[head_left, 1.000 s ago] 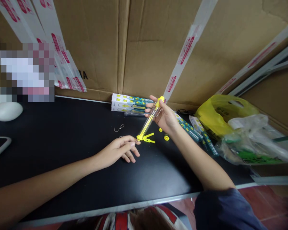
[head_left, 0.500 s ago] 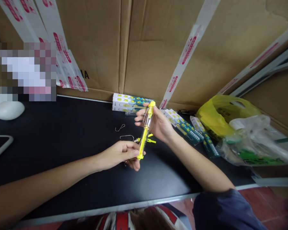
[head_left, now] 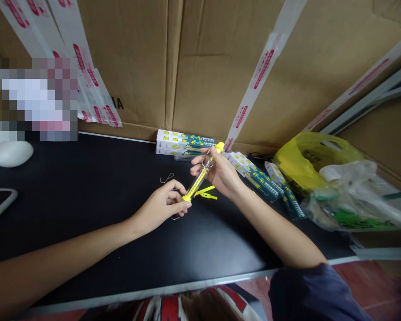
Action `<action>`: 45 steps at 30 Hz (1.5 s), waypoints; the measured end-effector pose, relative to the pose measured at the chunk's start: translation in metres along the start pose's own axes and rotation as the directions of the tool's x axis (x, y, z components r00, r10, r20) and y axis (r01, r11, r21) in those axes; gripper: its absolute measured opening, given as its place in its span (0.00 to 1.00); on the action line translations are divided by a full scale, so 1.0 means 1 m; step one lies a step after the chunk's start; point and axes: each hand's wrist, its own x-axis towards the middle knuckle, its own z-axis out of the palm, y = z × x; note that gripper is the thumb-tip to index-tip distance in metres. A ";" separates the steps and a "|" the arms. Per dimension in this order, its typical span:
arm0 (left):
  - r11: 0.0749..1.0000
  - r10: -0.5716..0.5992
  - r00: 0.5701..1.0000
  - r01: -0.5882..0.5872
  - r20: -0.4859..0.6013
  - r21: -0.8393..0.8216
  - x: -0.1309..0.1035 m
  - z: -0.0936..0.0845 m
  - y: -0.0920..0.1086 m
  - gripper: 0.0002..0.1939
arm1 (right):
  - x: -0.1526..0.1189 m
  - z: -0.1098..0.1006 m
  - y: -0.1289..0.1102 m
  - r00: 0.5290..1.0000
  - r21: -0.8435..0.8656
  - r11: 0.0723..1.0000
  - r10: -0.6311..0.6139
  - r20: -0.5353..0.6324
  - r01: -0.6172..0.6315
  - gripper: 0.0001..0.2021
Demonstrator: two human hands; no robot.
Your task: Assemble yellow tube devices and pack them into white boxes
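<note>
A clear tube with yellow ends and a yellow scale strip inside (head_left: 198, 180) is held at a slant between both hands. My left hand (head_left: 162, 203) pinches its lower yellow end. Around the upper part, below the top yellow cap, my right hand (head_left: 220, 171) is closed, with some fingers spread behind the tube. A metal ring (head_left: 207, 159) shows at the upper part. Yellow plastic pieces (head_left: 207, 195) lie on the black table (head_left: 220, 240) just beyond the tube. A small wire hook (head_left: 167, 178) rests behind my left hand, and another bit of wire shows beneath it.
Printed narrow boxes (head_left: 183, 143) are stacked at the cardboard wall; more boxes (head_left: 257, 176) lie right of my right hand. A yellow plastic bag (head_left: 297, 156) and a clear bag (head_left: 357, 196) are at the right. A white rounded object (head_left: 11, 154) sits far left.
The tube has tilted further, its lower end moving up and left and its top slightly right. It has turned, so the scale marks now show. My left hand moved up with it.
</note>
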 end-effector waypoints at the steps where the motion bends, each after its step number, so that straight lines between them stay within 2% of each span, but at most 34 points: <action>1: 1.000 0.007 1.000 -0.007 0.005 -0.002 0.000 0.000 0.000 0.15 | 0.001 -0.001 -0.001 1.000 0.004 1.000 -0.016 -0.008 0.016 0.13; 7: 0.992 0.115 0.993 -0.113 -0.023 0.059 -0.001 0.002 0.004 0.15 | 0.004 -0.005 -0.012 0.996 -0.001 0.997 -0.071 -0.055 0.071 0.13; 11: 0.984 0.145 0.989 -0.145 0.012 0.106 -0.003 0.003 0.007 0.12 | 0.006 -0.009 -0.020 0.988 0.018 0.996 -0.087 -0.127 0.090 0.13; 15: 0.988 0.123 0.982 -0.135 0.146 0.076 -0.006 0.004 0.008 0.09 | 0.011 -0.016 -0.026 0.975 0.053 0.994 -0.088 -0.203 0.100 0.13; 18: 0.975 0.122 0.951 -0.167 0.285 0.143 -0.009 0.004 0.011 0.06 | 0.014 -0.024 -0.032 0.973 0.074 0.992 -0.086 -0.214 0.104 0.15; 22: 0.945 0.162 0.909 -0.255 0.383 0.207 -0.013 0.002 0.019 0.15 | 0.020 -0.043 -0.047 0.974 0.089 0.990 -0.086 -0.210 0.107 0.17; 26: 0.951 0.188 0.912 -0.262 0.366 0.164 -0.013 -0.001 0.025 0.19 | 0.023 -0.058 -0.060 0.944 0.092 0.978 -0.153 -0.293 0.187 0.18; 29: 0.951 0.194 0.913 -0.264 0.359 0.160 -0.012 -0.003 0.025 0.20 | 0.021 -0.050 -0.054 0.949 0.076 0.981 -0.151 -0.276 0.178 0.17; 34: 0.961 0.170 0.914 -0.237 0.369 0.145 -0.014 0.000 0.021 0.19 | 0.016 -0.026 -0.037 0.990 0.046 0.996 -0.073 -0.118 0.079 0.17; 38: 0.967 0.156 0.921 -0.216 0.358 0.133 -0.016 0.001 0.021 0.20 | 0.018 -0.036 -0.045 0.975 0.064 0.986 -0.140 -0.171 0.153 0.17; 41: 0.968 0.149 0.927 -0.208 0.343 0.140 -0.016 0.000 0.023 0.20 | 0.020 -0.042 -0.047 0.967 0.064 0.986 -0.135 -0.218 0.153 0.18; 45: 0.959 0.170 0.934 -0.230 0.314 0.163 -0.016 0.001 0.022 0.19 | 0.015 -0.028 -0.035 0.977 0.037 0.993 -0.101 -0.188 0.110 0.18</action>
